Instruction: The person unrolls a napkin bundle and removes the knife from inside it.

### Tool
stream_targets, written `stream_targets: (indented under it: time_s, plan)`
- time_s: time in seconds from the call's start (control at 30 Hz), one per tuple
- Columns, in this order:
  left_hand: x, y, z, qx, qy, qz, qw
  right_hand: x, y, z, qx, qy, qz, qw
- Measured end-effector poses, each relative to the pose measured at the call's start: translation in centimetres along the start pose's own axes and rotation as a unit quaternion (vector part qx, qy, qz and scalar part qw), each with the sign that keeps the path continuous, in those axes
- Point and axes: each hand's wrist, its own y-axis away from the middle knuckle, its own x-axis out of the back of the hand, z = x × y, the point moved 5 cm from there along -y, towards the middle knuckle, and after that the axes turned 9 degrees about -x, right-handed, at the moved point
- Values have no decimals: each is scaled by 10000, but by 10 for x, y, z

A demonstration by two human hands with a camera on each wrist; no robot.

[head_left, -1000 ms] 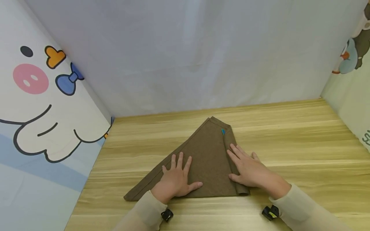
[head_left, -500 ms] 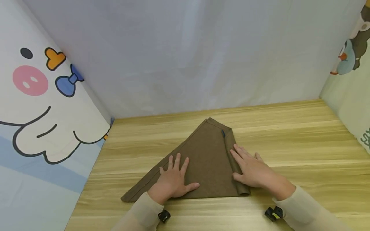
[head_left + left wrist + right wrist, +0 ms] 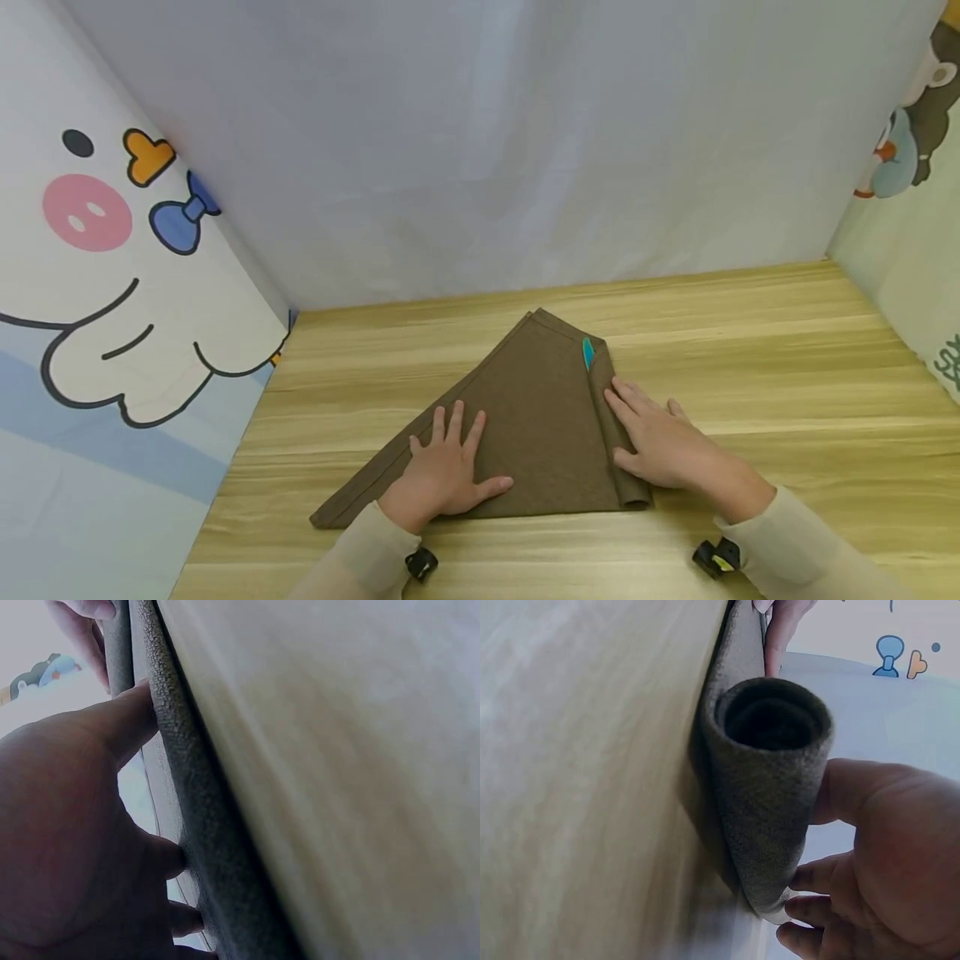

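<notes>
A brown cloth [image 3: 536,425], folded to a broad triangle-like shape, lies on the table with its right side rolled into a tube [image 3: 622,450]. My left hand [image 3: 442,475] rests on its left part, fingers spread and straight. On the roll lies my right hand [image 3: 660,437], fingers extended along it and thumb touching its left side. The right wrist view shows the roll's hollow near end [image 3: 772,724] beside the fingers. At the roll's far end a teal, pointed thing [image 3: 588,353] sticks out; the roll hides the remainder, so its kind cannot be told.
The wood-patterned table [image 3: 360,354] extends around the cloth. A pale curtain [image 3: 480,167] stands along the back edge, with cartoon-printed sheets at the left [image 3: 97,333] and right [image 3: 900,275]. Black wrist devices [image 3: 420,564] sit under both cuffs.
More of the teal thing shows at the roll's far end. In the head view the left hand has shifted slightly left and the right hand slightly right. Both still rest on the cloth.
</notes>
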Motion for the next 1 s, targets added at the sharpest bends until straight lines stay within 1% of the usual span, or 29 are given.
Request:
stream_targets:
  time_s: [0.1, 0.23, 0.3, 0.43, 0.6, 0.73, 0.9, 1.0]
  plan:
    - [-1, 1, 0, 10, 51, 7, 10000, 1, 0, -2, 103, 75, 59, 9999]
    - [-2, 1, -1, 26, 92, 19, 10000, 4, 0, -10, 418, 264, 199, 9986]
    - [-1, 0, -1, 28, 38, 48, 10000, 6, -1, -14, 577, 341, 281, 9974]
    - [5, -1, 3, 19, -144, 133, 9998, 4, -2, -23, 740, 450, 328, 9957]
    - [17, 1, 18, -118, -423, 50, 9990, 0, -4, -28, 754, 558, 170, 9954]
    - [20, 2, 28, -219, -512, 45, 9984, -1, -5, -26, 672, 544, 118, 9962]
    - [19, 2, 30, -175, -463, 74, 9987, -2, -7, -23, 655, 536, 93, 9964]
    - [17, 3, 30, -98, -290, 15, 9995, -3, -8, -23, 664, 517, 79, 9964]
